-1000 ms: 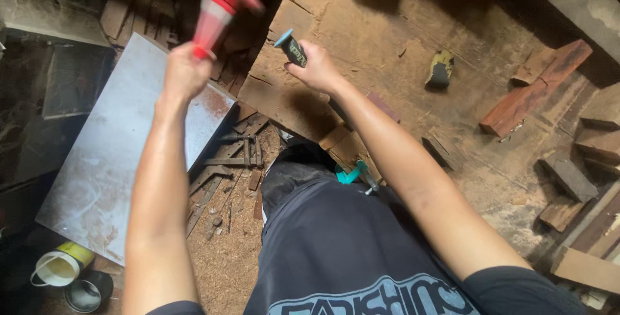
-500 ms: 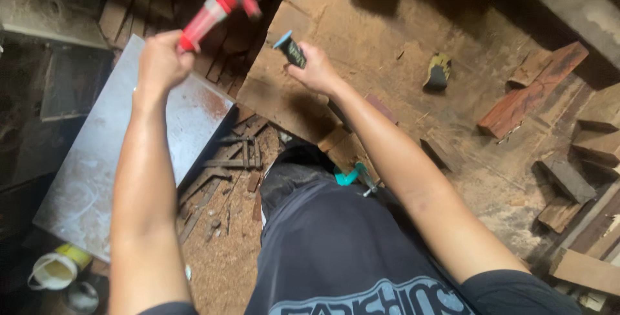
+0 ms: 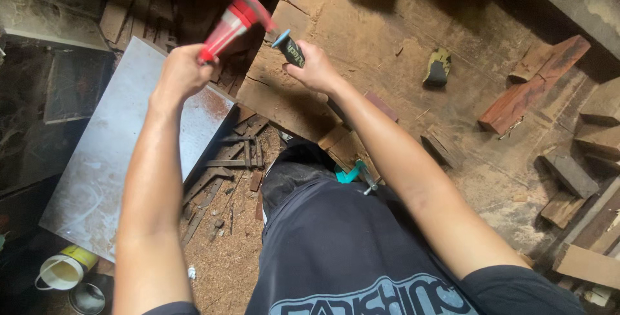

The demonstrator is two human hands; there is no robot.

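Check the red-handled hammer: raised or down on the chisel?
Raised. The red-handled hammer in the left hand is blurred above the dark-handled chisel, apart from it.

A woodworking shop: sawdust-strewn workbench [image 3: 361, 50], offcut wood blocks [image 3: 529, 89], scrap timber everywhere.

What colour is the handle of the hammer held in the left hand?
Red, on the hammer gripped by the left hand; the head view shows it, slightly motion-blurred.

Single head view, looking steeply down past own torso, close over wooden workbench [image 3: 413, 115] and floor.
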